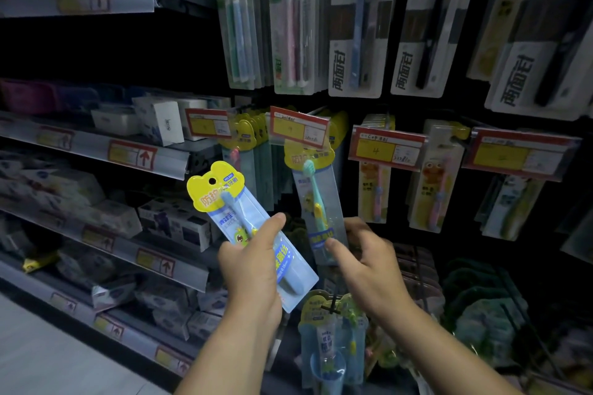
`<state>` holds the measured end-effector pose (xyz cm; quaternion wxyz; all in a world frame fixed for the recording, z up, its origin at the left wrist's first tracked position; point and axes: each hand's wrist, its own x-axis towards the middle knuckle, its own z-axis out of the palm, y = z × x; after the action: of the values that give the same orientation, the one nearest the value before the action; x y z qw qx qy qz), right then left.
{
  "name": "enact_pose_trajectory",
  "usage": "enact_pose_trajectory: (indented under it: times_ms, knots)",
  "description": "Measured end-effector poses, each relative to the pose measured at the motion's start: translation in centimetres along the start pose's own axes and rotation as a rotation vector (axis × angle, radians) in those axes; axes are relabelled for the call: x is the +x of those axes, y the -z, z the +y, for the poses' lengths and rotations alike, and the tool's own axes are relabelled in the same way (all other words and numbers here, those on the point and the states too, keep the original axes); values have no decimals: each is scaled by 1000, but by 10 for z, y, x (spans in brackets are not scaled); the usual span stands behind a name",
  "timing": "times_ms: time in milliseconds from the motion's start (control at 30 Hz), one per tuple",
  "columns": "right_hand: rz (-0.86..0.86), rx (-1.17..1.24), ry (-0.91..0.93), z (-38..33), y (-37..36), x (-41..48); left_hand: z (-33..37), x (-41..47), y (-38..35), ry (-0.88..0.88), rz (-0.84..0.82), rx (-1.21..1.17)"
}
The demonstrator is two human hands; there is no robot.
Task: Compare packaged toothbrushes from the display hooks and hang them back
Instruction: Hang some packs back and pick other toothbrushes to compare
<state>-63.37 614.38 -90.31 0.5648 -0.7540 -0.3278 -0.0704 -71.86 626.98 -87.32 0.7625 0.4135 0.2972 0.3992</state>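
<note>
My left hand (253,269) grips a children's toothbrush pack with a yellow top and a blue brush (224,199), held free of the rack and tilted to the left. My right hand (369,263) pinches the lower end of a second pack with a green and yellow brush (316,199). That pack's top sits under the red and yellow price tag (298,127), where its hook is hidden. More yellow-topped packs (250,135) hang behind on the neighbouring hook.
Adult toothbrush packs (356,26) hang in the row above. Pink children's brushes (378,189) hang to the right under further price tags. Shelves of boxed goods (179,224) run along the left. A blue cup set (330,346) hangs below my hands.
</note>
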Motion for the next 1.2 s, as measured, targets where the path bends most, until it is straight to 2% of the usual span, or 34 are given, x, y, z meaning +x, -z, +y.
enact_pose_trajectory:
  times_ms: [200, 300, 500, 600, 767, 1067, 1200]
  knots:
    - [107, 1, 45, 1, -5, -4, -2, 2, 0, 2, 16, -7]
    - [83, 28, 51, -7, -13, -6, -3, 3, -1, 4, 10, 1]
    - [24, -82, 115, -23, -18, -4, -5, 5, -1, 4, 28, 6]
    - [67, -62, 121, -18, -19, -6, -5, 3, 0, -6, 27, 2]
    - [134, 45, 14, 1, -14, -6, -4, 2, 1, 8, 29, 8]
    - [87, -10, -68, -4, -11, 9, -2, -4, -4, 5, -4, 12]
    - [164, 79, -226, 4, -13, 20, -5, -6, -6, 51, -71, 33]
